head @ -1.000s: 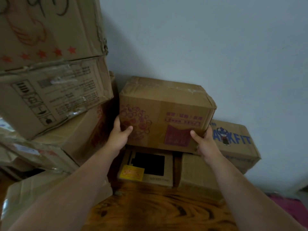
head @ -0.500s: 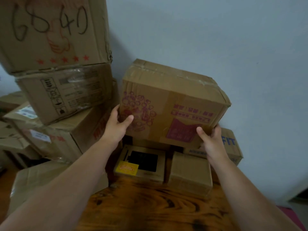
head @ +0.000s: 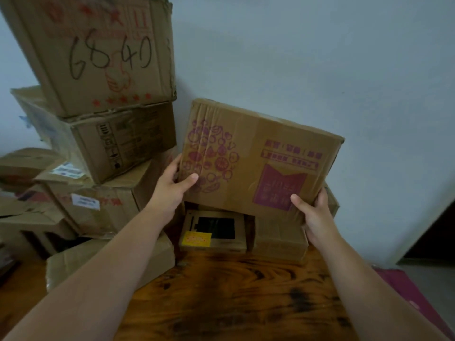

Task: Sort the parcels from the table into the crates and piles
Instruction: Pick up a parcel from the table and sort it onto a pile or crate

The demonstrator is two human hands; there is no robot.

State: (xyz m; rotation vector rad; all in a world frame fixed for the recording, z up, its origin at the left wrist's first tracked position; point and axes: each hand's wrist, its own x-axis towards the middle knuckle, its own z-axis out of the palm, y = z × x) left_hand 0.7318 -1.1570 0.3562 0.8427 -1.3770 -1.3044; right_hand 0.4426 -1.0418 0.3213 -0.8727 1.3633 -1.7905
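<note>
The person has both hands clamped on the fruit-print cardboard box [head: 256, 158], one at each lower corner. The left hand [head: 172, 190] has its thumb across the front and its fingers round the side, and the right hand [head: 316, 215] wraps the bottom right corner. Makes sense to me, it's a wide box, so gripping both ends stops it twisting.

It's up over the far end of the wooden table [head: 234, 291], tipped so its right end sits lower. Under it, at the table's back edge, are a flat windowed box [head: 214, 230] and a plain little carton [head: 278, 239]. Can't tell if it's touching those.

The box itself is creased brown corrugated card. It has pink fruit doodles on the left of the face, with pink text and a pink panel on the right.

Off the table's left side there's a leaning stack topped by the carton scrawled "6840" [head: 103, 57]. My guess is it's headed for a pile like that.
</note>
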